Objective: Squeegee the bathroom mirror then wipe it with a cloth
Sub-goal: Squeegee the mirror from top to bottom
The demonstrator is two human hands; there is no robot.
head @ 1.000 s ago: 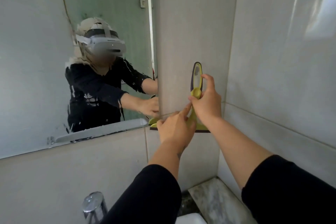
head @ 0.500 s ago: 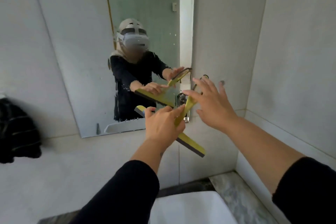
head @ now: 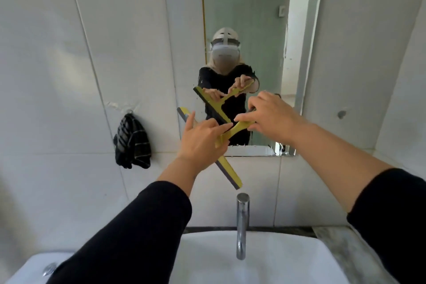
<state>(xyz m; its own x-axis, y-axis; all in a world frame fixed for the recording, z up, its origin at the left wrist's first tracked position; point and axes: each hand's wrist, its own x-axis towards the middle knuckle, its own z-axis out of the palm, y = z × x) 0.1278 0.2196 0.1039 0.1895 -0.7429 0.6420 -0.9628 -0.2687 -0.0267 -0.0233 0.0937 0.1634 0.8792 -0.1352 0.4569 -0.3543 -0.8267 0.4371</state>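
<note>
A yellow squeegee (head: 227, 169) with a dark rubber blade is held in the air, tilted, in front of the mirror's lower left corner. My left hand (head: 202, 140) holds it at the neck where handle meets blade, fingers stretched along it. My right hand (head: 273, 117) is closed around the end of the handle. The mirror (head: 249, 25) hangs on the white tiled wall and reflects a person holding the squeegee. A dark striped cloth (head: 132, 143) hangs from a hook on the wall, left of the mirror and apart from both hands.
Below my arms a chrome tap (head: 242, 214) stands over a white basin (head: 265, 265). A marble ledge (head: 341, 246) runs along the right side. Tiled walls close in at left and right.
The squeegee has come off the wall right of the mirror and moved left in front of the glass. My right hand let go of the handle, then closed on it again.
</note>
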